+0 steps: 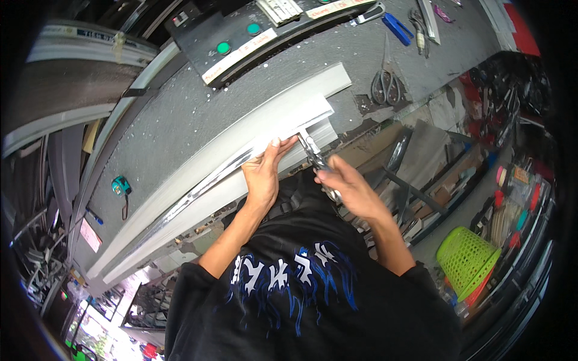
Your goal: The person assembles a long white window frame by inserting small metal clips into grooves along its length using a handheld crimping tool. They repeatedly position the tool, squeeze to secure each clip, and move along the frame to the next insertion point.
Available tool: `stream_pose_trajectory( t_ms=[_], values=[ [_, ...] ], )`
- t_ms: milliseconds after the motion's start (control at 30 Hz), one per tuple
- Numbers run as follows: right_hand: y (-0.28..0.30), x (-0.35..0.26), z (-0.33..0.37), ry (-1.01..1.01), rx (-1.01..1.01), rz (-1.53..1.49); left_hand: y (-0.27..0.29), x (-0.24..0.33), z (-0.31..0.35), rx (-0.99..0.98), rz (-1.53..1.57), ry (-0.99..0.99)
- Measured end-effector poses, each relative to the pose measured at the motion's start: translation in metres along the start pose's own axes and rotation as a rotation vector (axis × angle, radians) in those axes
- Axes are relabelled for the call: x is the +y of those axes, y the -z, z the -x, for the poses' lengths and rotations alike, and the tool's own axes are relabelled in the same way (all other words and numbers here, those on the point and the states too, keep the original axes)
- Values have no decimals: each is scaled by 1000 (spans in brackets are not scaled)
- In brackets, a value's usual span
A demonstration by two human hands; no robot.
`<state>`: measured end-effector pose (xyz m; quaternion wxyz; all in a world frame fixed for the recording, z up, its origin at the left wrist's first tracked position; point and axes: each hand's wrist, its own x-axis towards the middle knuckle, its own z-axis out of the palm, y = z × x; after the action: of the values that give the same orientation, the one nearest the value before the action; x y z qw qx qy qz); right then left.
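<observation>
Long white metal profiles [265,123] lie slantwise along the grey workbench, with their stepped ends toward the right. At the near edge of one profile, my left hand [263,174] is closed, thumb on top and fingers curled at its side. My right hand [346,186] is wrapped round the handles of silver metal pliers [311,151]. The head of the pliers meets the profile near its right end, just right of my left fingertips. Between the jaws, the exact contact is too small to make out. My right hand is slightly blurred.
Scissors [386,84] and a blue-handled tool [397,29] lie at the far right of the bench. A black machine with green buttons [224,48] stands behind the profiles. A teal tape measure [121,185] rests at left. Right of me sits a green basket [466,259].
</observation>
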<state>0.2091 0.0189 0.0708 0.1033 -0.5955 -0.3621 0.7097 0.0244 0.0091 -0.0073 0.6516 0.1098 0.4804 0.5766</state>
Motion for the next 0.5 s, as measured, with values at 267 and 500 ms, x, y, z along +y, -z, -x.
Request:
stream_pose_trajectory(
  t_ms=[267,500],
  values=[
    [51,-12,35,434,744,289,4,2,-8,44,-40,153],
    [93,-18,31,826,1220,492,1,7,-9,78,-72,151]
  ],
)
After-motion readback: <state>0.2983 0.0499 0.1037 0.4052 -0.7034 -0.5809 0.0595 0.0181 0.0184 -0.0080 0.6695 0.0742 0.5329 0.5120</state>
